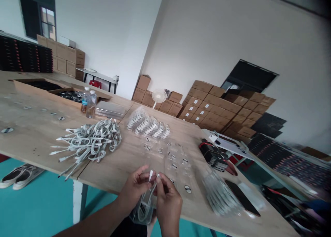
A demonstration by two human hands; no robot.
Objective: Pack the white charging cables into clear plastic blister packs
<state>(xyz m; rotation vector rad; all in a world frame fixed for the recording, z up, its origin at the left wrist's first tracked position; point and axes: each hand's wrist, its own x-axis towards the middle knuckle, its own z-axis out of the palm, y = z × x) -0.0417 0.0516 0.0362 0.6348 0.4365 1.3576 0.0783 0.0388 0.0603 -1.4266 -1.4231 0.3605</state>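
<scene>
Two hands: I am watching the left hand [134, 186] and right hand [169, 196] working close together at the near edge of the bench [111, 173].
Left grip: thumb and fingers are pinching the white cable [150, 196] just below an upright plug [151, 175].
Right grip: thumb and fingertips are pinching the same cable near its other tip.
Cable position: its loop is hanging below the fingers, sitting at a clear bag [142, 219] with a dark label.
Left of hands: a loose cable heap [94, 138] is lying tangled.
Beyond: bagged white cables [148, 125] are lying in rows.
Right of hands: I am seeing stacked clear packets [221, 194] fanning out beside a dark flat slab [242, 197].
</scene>
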